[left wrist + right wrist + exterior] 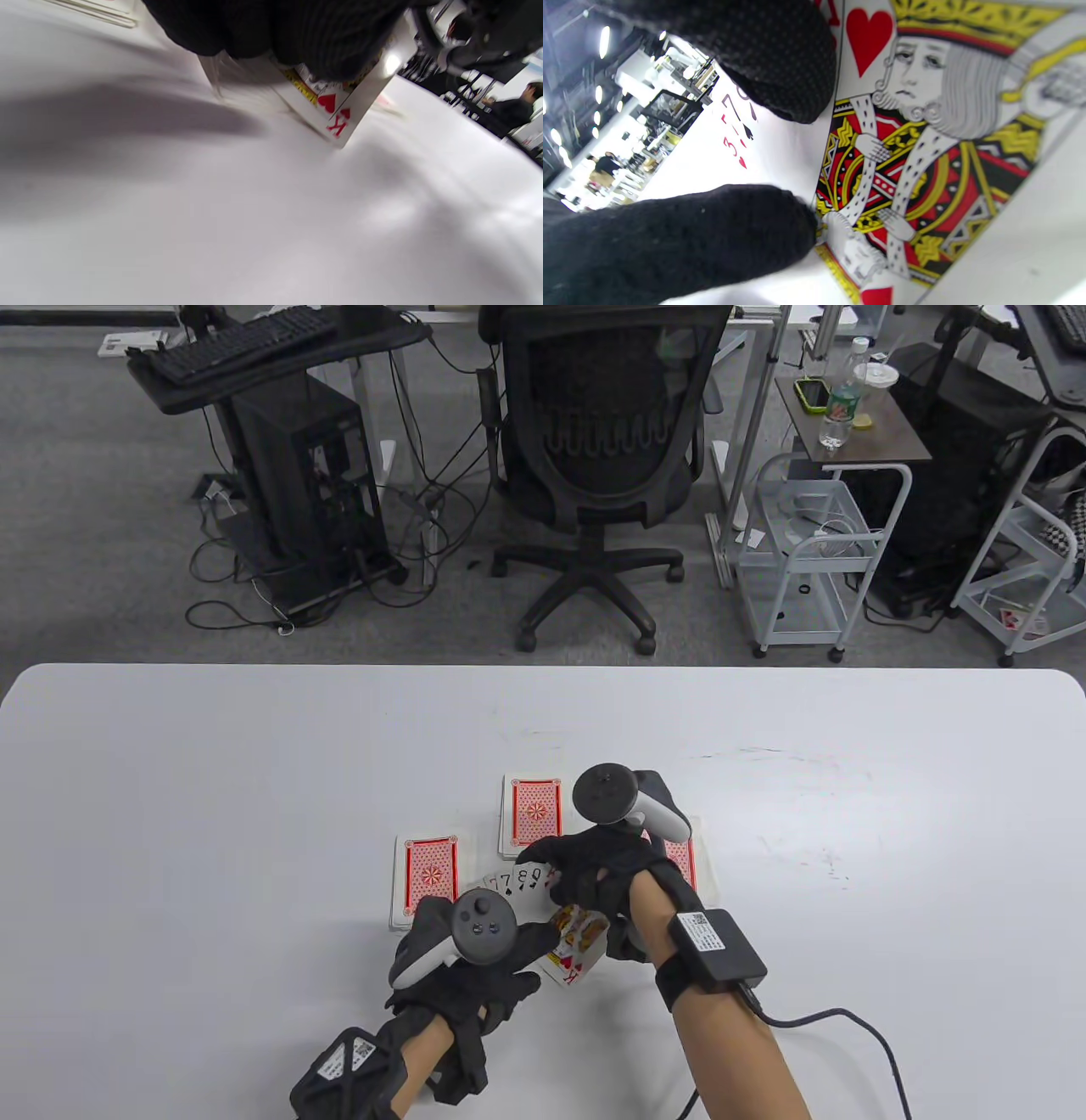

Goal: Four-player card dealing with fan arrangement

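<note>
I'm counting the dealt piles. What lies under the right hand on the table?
Under the right hand a red-backed pile shows only its right edge; the rest is covered. Its fingers touch the fanned cards beside the king of hearts.

Table [254, 780]: three face-down piles in an arc near the middle of the near edge. Left pile [424, 875], middle pile [533, 810] farther back, right pile [683, 861] partly under the right hand [607, 874]. Face-up fan [543, 899] lies between the piles, nearer the front edge, between left hand [475, 963] and right hand. King of hearts [577, 946] at the fan's right end, on top.
</note>
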Motion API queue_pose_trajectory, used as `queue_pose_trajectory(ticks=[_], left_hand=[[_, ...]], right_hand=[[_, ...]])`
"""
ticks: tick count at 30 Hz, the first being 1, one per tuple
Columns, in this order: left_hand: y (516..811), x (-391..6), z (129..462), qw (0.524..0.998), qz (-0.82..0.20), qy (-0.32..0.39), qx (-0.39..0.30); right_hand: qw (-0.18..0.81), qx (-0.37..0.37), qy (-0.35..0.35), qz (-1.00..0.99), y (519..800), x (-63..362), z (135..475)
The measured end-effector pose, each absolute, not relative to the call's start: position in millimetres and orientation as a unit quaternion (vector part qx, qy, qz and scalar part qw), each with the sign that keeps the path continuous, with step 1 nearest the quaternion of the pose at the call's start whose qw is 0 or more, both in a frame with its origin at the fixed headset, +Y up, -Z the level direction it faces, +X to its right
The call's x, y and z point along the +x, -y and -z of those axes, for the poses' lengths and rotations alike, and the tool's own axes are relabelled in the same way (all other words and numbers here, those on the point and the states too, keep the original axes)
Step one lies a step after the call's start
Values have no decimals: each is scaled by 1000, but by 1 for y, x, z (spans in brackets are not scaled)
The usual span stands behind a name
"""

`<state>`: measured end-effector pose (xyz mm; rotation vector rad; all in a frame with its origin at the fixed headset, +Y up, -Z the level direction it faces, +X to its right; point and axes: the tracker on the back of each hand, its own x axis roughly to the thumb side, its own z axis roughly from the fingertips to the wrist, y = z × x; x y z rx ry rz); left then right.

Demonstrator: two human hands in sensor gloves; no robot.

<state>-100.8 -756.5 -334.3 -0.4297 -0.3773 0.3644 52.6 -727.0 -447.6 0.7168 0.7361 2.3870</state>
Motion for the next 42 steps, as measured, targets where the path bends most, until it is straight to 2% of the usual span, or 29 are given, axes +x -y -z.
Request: queue_pose_trajectory(ticks=[4, 10, 25, 31, 35, 39, 42], left_hand=[[768, -94, 340, 946, -145, 169, -236], [767, -90, 346, 950, -124, 152, -242], [767, -93, 350, 945, -148, 142, -254], [767, -92, 351, 944, -152, 142, -258], [757, -93, 351, 939, -163, 150, -262], [732, -99, 349, 940, -187, 155, -240], [710, -112, 346, 954, -186, 141, -191]], right_hand=[[187, 278, -202, -920, 730, 43, 438], [95, 258, -95, -957, 739, 38, 427], [-45, 204, -58, -976, 755, 32, 431], [-93, 194, -14, -977, 755, 29, 425], [-93, 180, 1, -979, 744, 33, 423], [-32, 164, 17, -986, 711, 48, 411], [42, 147, 36, -988, 681, 70, 394]])
